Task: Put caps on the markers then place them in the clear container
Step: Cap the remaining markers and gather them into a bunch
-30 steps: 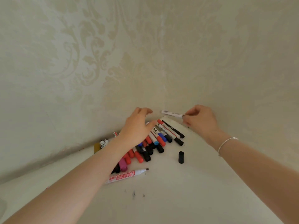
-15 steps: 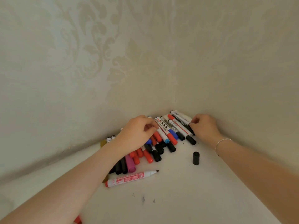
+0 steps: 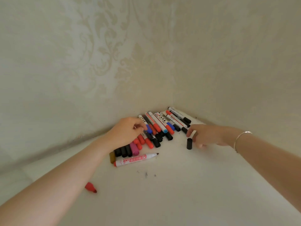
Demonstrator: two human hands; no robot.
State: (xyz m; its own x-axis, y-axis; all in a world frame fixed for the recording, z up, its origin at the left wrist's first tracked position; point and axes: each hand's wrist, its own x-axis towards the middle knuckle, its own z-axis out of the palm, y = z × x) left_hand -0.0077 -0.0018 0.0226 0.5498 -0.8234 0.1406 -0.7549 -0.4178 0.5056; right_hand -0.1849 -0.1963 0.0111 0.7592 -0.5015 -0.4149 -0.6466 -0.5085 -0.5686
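A pile of capped markers (image 3: 160, 126) in red, black, blue and pink lies in the corner of the white table (image 3: 179, 193). My left hand (image 3: 127, 132) rests on the pile's left side, and its thumb and curled fingers pinch a blue-capped marker (image 3: 148, 129). My right hand (image 3: 207, 136) hovers at the pile's right, fingers spread just above and beside a black cap (image 3: 189, 143) that stands upright. An uncapped white-and-red marker (image 3: 135, 159) lies in front of the pile. A red cap (image 3: 90, 187) lies by my left forearm. The clear container is out of view.
Patterned walls (image 3: 114, 62) close the corner on the left and right behind the pile. A few small dark specks (image 3: 146, 174) mark the table in front of the uncapped marker.
My right hand laid its black-capped marker at the pile's back right, then came forward to the standing black cap. My left hand settled onto the pile. The view tilted down, showing the red cap.
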